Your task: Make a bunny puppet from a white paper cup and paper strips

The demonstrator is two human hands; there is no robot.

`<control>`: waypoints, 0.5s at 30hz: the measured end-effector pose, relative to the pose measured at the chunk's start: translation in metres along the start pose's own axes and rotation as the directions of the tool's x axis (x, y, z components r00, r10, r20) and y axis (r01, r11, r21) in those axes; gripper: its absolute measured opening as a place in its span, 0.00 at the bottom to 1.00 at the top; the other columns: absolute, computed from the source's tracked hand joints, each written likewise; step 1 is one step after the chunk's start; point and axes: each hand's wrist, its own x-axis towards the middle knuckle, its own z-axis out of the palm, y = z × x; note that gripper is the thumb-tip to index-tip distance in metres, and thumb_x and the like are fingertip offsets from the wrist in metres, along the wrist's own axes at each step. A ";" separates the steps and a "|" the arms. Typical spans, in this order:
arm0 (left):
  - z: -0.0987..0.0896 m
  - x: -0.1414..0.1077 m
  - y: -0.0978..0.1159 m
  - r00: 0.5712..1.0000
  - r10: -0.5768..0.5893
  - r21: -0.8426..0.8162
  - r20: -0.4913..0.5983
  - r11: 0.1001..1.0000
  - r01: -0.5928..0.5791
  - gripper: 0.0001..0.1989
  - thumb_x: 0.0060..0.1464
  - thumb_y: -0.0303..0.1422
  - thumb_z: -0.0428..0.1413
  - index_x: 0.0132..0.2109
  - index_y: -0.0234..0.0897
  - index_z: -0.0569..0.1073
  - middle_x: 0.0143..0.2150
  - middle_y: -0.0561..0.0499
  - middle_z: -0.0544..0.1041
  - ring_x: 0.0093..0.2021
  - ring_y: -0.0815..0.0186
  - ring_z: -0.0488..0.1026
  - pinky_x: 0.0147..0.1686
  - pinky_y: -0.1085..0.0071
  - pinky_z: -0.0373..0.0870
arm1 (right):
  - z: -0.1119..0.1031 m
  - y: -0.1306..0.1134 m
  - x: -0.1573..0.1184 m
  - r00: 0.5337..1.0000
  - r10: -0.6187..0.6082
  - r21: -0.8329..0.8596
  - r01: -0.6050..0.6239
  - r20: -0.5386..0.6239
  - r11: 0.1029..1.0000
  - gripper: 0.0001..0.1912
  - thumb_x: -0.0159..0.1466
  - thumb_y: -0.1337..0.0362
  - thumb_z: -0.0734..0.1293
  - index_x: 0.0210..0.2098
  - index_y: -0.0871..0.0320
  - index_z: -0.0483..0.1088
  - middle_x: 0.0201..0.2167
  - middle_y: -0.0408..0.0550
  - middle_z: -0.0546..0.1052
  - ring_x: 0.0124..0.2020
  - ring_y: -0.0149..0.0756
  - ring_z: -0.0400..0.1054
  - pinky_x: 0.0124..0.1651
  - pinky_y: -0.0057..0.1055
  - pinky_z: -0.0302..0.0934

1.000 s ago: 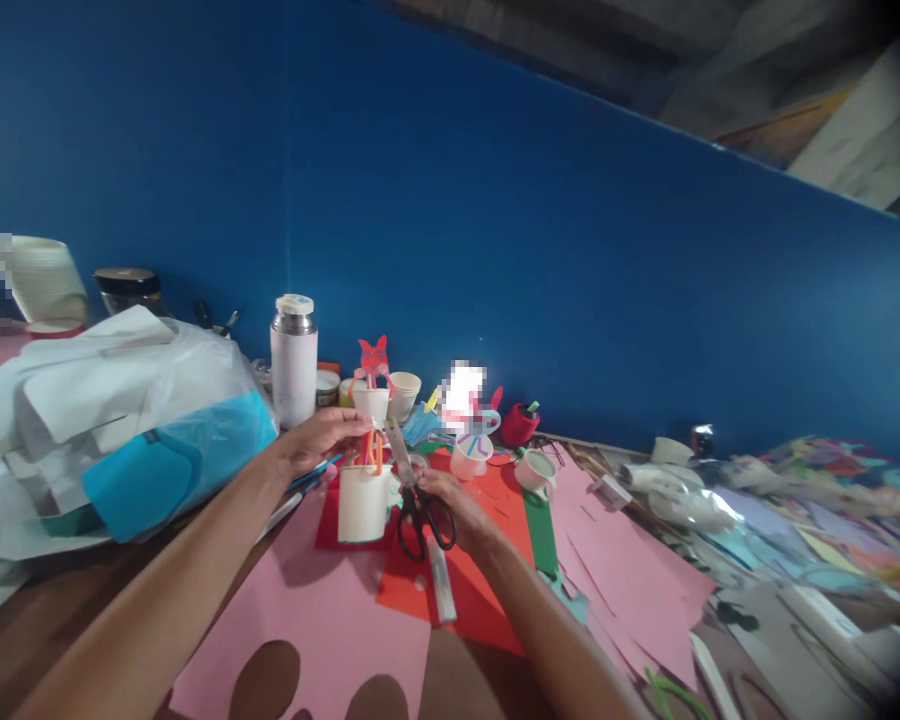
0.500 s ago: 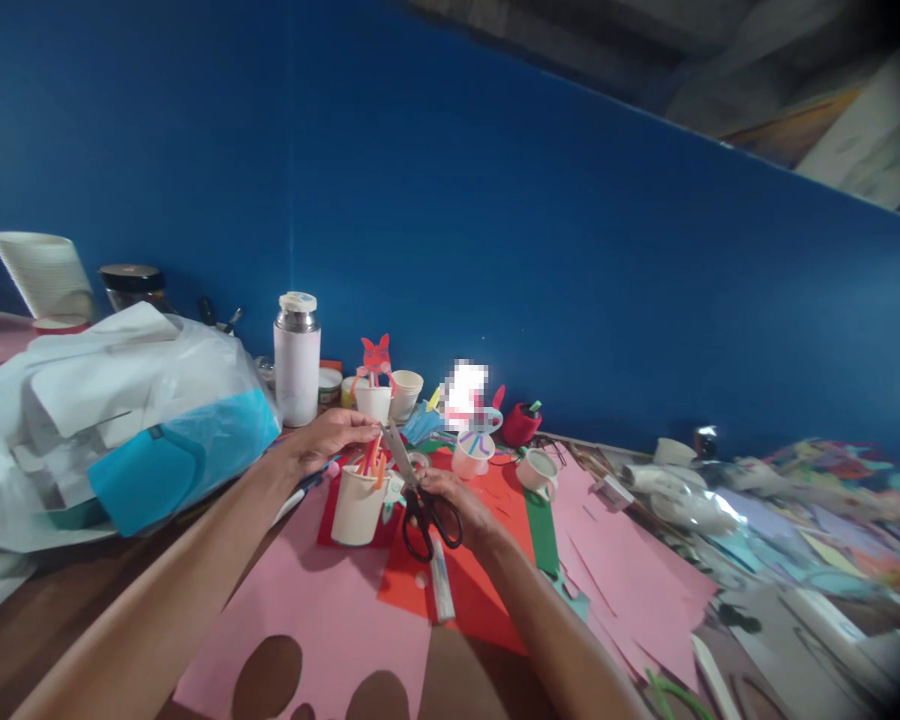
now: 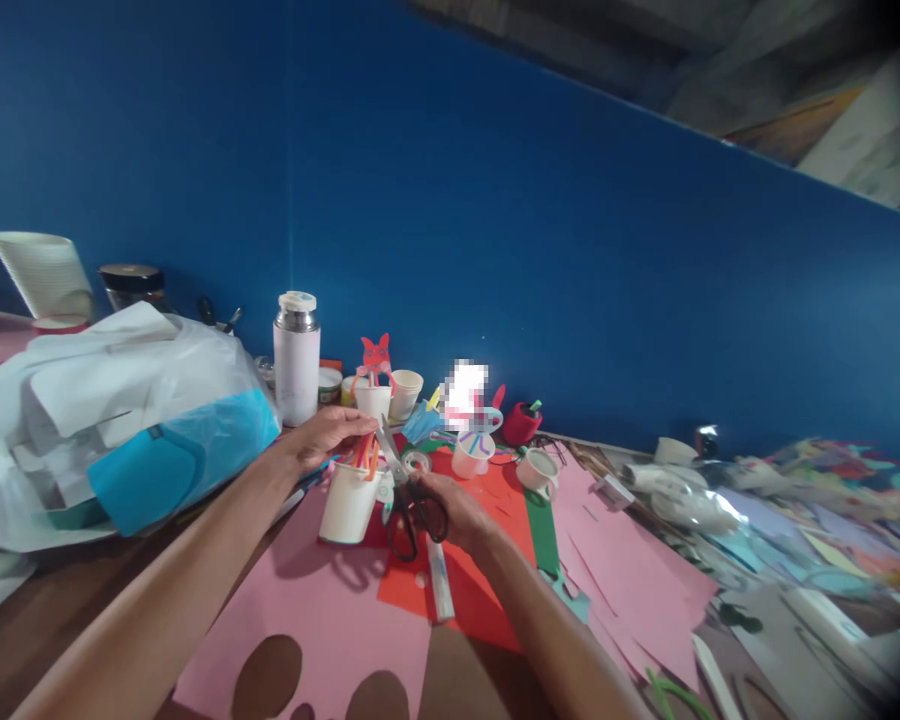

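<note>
My left hand (image 3: pixel 337 434) is closed, pinching the tops of orange and red strips (image 3: pixel 366 458) that rise from a white paper cup (image 3: pixel 347 507). The cup leans slightly above the pink paper. My right hand (image 3: pixel 448 508) grips black-handled scissors (image 3: pixel 405 500) just right of the cup. Their blades point up and left, near the fingertips of my left hand. A small pale green cutout hangs at the cup's right side, partly hidden by the scissors.
A white bottle (image 3: pixel 297 360) and a cup with a red cat figure (image 3: pixel 376 362) stand behind. A plastic bag (image 3: pixel 142 420) fills the left. Red paper (image 3: pixel 487 500), a white cup (image 3: pixel 538 473) and pink sheets (image 3: pixel 615 560) lie right.
The white cup has moved a little left and tilted. The scissors and my right hand have shifted slightly left, and my left hand has moved slightly.
</note>
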 end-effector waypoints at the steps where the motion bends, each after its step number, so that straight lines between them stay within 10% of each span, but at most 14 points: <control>1: -0.001 0.000 0.000 1.000 0.002 -0.008 -0.020 1.000 -0.002 0.09 0.41 0.34 0.60 0.28 0.31 0.73 0.22 0.52 0.73 0.22 0.71 0.68 0.24 0.76 0.62 | -0.001 0.003 0.001 0.999 0.038 0.022 -0.038 0.020 0.999 0.15 0.58 0.54 0.60 0.33 0.61 0.67 0.25 0.45 0.72 0.22 0.30 0.66 0.26 0.25 0.60; 8: -0.007 0.004 -0.001 0.999 0.022 -0.066 -0.030 0.998 -0.023 0.09 0.41 0.33 0.61 0.27 0.31 0.72 0.19 0.53 0.71 0.18 0.74 0.64 0.20 0.77 0.59 | -0.001 0.013 0.005 0.964 0.212 0.088 -0.227 0.159 0.970 0.24 0.61 0.49 0.52 0.32 0.64 0.65 0.22 0.50 0.72 0.24 0.35 0.68 0.24 0.27 0.57; 15: -0.010 0.003 -0.001 0.999 0.009 -0.113 0.051 0.994 -0.003 0.09 0.43 0.32 0.60 0.31 0.29 0.75 0.29 0.44 0.77 0.29 0.67 0.72 0.30 0.75 0.65 | 0.006 0.006 0.005 0.997 0.044 0.244 -0.058 0.062 0.968 0.21 0.59 0.52 0.54 0.43 0.60 0.64 0.23 0.46 0.72 0.24 0.33 0.66 0.31 0.29 0.57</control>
